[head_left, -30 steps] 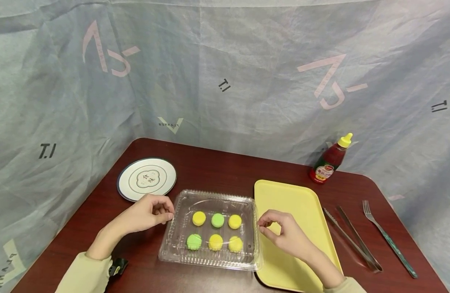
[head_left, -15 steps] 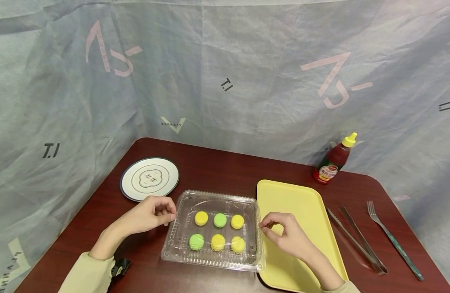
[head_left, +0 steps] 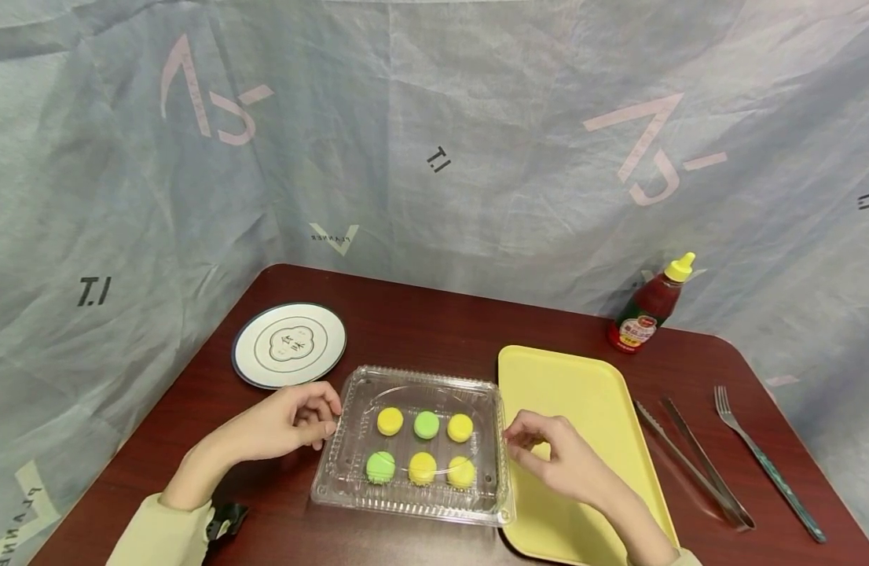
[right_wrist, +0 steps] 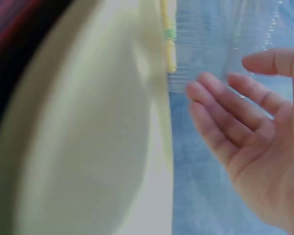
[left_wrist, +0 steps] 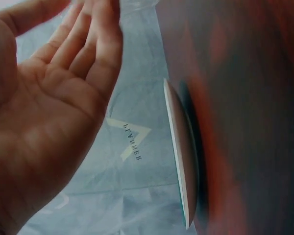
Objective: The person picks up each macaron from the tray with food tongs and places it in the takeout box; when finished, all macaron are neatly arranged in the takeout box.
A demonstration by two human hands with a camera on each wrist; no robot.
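Observation:
A clear plastic clamshell box (head_left: pixel 406 509) lies on the table with its lid down. Through it show several macarons in two rows, some yellow (head_left: pixel 390 421), some green (head_left: pixel 426 425). At the box's left edge is my left hand (head_left: pixel 293 420), fingers loosely bent and thumb apart from them; the left wrist view shows that palm (left_wrist: pixel 59 117) holding nothing. My right hand (head_left: pixel 558 456) is by the right edge, above the tray. In the right wrist view its thumb and fingertips (right_wrist: pixel 206 81) stand apart; whether they touch the box I cannot tell.
The yellow tray (head_left: pixel 569 377) lies right of the box, partly under its edge. Beyond it are metal tongs (head_left: pixel 740 515) and a fork (head_left: pixel 781 486). A red sauce bottle (head_left: pixel 647 314) stands at the back right, a white plate (head_left: pixel 254 346) at the back left.
The left thumb and fingers have parted at the box's edge, and the right fingers have loosened slightly. The box stays in place; the view has shifted a little.

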